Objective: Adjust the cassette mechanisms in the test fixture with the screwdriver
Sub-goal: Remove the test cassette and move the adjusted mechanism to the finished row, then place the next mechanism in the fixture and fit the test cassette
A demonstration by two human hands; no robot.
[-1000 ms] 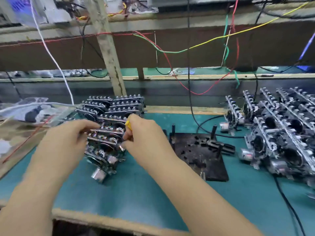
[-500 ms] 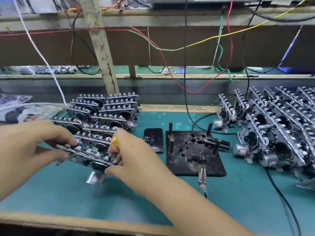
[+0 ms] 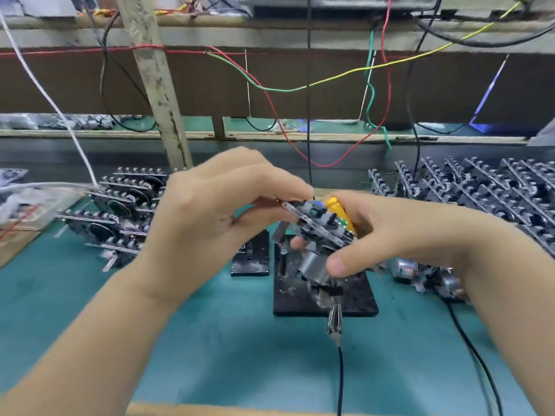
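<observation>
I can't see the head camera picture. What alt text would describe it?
Two bare hands, left hand and right hand, hold a small grey metal cassette mechanism above a black fixture plate on a teal bench mat; the right hand also grips a yellow-handled screwdriver. More mechanisms are piled on both sides.

A single wide-angle head-worn view looks forward and down over the green desk, close above both forearms, with the rear shelf and hanging wires filling the upper frame.
</observation>
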